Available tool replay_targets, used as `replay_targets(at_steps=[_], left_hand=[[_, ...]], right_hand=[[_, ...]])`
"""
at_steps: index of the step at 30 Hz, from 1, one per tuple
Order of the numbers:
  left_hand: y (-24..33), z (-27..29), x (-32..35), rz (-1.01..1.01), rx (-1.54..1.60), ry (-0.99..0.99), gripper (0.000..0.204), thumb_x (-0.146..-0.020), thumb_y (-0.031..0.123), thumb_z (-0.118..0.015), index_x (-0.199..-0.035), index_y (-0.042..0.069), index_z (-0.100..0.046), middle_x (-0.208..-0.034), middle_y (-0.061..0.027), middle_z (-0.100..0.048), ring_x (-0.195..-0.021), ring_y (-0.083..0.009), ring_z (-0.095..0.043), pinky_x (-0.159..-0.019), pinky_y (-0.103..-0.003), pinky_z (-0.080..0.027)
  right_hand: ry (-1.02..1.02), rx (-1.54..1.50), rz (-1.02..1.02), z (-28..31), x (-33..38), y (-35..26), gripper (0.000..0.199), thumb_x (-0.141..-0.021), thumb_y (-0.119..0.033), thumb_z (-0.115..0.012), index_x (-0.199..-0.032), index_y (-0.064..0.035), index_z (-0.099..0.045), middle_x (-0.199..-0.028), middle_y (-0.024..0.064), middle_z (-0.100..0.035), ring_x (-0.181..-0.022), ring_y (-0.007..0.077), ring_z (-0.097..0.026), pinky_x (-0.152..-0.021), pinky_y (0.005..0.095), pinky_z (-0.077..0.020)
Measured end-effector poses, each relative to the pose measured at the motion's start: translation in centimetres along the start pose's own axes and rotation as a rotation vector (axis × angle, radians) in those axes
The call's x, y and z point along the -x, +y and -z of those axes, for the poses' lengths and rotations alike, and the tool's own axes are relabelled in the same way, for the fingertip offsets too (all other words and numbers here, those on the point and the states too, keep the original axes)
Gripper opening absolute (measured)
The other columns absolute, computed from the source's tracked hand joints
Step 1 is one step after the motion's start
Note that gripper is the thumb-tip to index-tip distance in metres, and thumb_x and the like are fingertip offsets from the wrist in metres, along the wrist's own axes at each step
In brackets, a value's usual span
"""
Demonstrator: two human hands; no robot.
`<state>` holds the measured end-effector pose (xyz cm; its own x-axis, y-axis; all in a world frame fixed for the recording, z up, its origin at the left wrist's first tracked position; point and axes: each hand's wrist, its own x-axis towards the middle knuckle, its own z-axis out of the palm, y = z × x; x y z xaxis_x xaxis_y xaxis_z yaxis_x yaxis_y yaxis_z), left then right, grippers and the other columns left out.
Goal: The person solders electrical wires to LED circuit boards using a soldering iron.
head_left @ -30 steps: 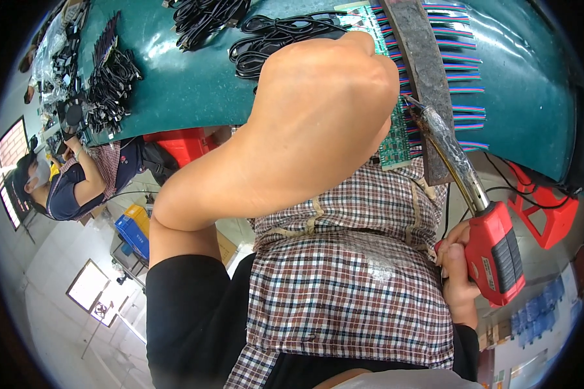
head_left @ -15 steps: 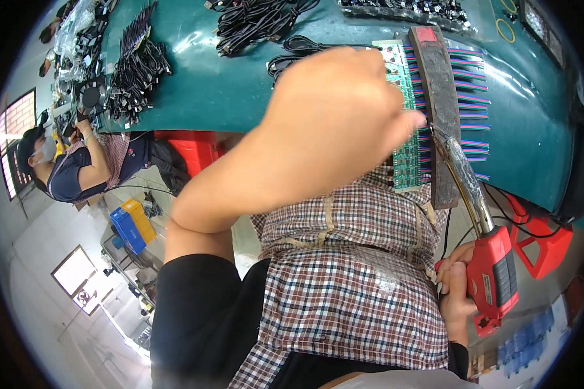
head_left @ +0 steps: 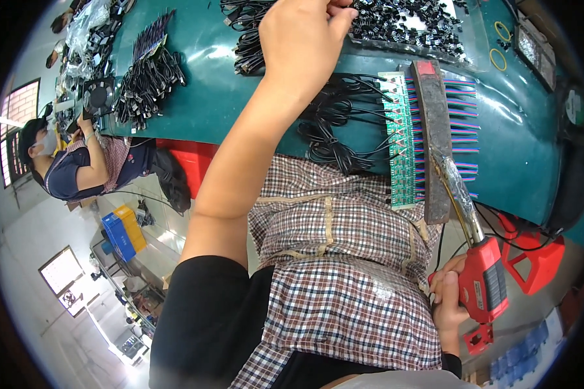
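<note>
My left hand (head_left: 300, 35) is raised over the far side of the bench, between bundled black cables (head_left: 248, 47) and small black connectors (head_left: 402, 26). Its fingers are curled in with the thumb close; whatever they may hold is hidden. In my right hand (head_left: 449, 295), at the lower right, is a red soldering gun (head_left: 485, 282), its metal barrel slanting up to a dark bar (head_left: 435, 117). The bar lies across several flat multicoloured wires (head_left: 461, 123) beside a green circuit board panel (head_left: 401, 142). Black cables (head_left: 344, 123) reach the panel's left edge.
A green bench top (head_left: 519, 149) carries another heap of black cables (head_left: 152, 81), yellow rings (head_left: 498, 59) and a dark-framed tray (head_left: 535, 55). A masked co-worker (head_left: 78, 162) works at the left. A red stool (head_left: 532, 262) stands below the bench at right.
My left hand has moved from the circuit board panel up and away toward the cable bundle, uncovering black cables at the panel's left edge. My right hand keeps hold of the soldering gun.
</note>
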<state>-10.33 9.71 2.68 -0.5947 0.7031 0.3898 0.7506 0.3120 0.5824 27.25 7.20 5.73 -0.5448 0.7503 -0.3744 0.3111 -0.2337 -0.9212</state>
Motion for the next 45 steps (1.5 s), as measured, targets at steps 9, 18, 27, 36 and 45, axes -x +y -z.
replay_targets(at_steps=[9, 18, 27, 36, 45], left_hand=[[3.6, 4.2, 2.7, 0.075, 0.197, -0.105, 0.008, -0.083, 0.009, -0.073, -0.087, 0.005, -0.067, -0.082, -0.0083, -0.064, -0.067, -0.0236, -0.062, -0.061, -0.034, -0.05], [6.0, 2.8, 10.0, -0.032, 0.165, -0.414, 0.013, -0.076, 0.007, -0.083, -0.076, 0.007, -0.069, -0.068, 0.0002, -0.057, -0.056, -0.0087, -0.049, -0.049, -0.024, -0.037], [5.9, 1.5, 11.1, -0.038, 0.061, -0.37, 0.015, -0.078, 0.011, -0.08, -0.072, 0.009, -0.067, -0.066, 0.0004, -0.058, -0.051, -0.0095, -0.05, -0.046, -0.024, -0.038], [5.8, 1.1, 11.4, -0.066, 0.01, -0.368, 0.019, -0.079, 0.012, -0.079, -0.07, 0.008, -0.062, -0.066, -0.0018, -0.059, -0.054, -0.0147, -0.057, -0.048, -0.027, -0.042], [6.1, 1.3, 11.4, -0.052, -0.021, -0.382, 0.02, -0.077, 0.011, -0.078, -0.069, 0.008, -0.06, -0.065, -0.0016, -0.058, -0.055, -0.0147, -0.058, -0.049, -0.028, -0.043]], right_hand=[[0.003, 0.023, -0.015, 0.1, -0.4, -0.4, 0.011, -0.099, -0.008, -0.055, -0.099, -0.0044, -0.045, -0.08, 0.0071, -0.048, -0.051, 0.0086, -0.038, -0.051, 0.0253, -0.0375], [-0.06, 0.051, 0.006, 0.9, 0.1, 0.4, 0.01, -0.099, -0.008, -0.054, -0.099, -0.0045, -0.045, -0.084, 0.0083, -0.049, -0.051, 0.0085, -0.039, -0.052, 0.0257, -0.0401], [-0.093, 0.128, 0.024, 1.3, 0.5, 0.8, 0.01, -0.098, -0.009, -0.055, -0.098, -0.0021, -0.048, -0.083, 0.0079, -0.05, -0.05, 0.0086, -0.039, -0.052, 0.0251, -0.0404], [-0.061, 0.233, -0.044, 1.0, 0.8, 1.1, 0.017, -0.096, -0.01, -0.059, -0.107, 0.0021, -0.054, -0.078, 0.0052, -0.053, -0.055, 0.0091, -0.045, -0.053, 0.0238, -0.0389], [-0.087, 0.156, -0.056, 0.6, 0.4, 0.8, 0.009, -0.096, -0.007, -0.057, -0.1, -0.0018, -0.05, -0.08, 0.0076, -0.051, -0.057, 0.0098, -0.044, -0.053, 0.0243, -0.0382]])
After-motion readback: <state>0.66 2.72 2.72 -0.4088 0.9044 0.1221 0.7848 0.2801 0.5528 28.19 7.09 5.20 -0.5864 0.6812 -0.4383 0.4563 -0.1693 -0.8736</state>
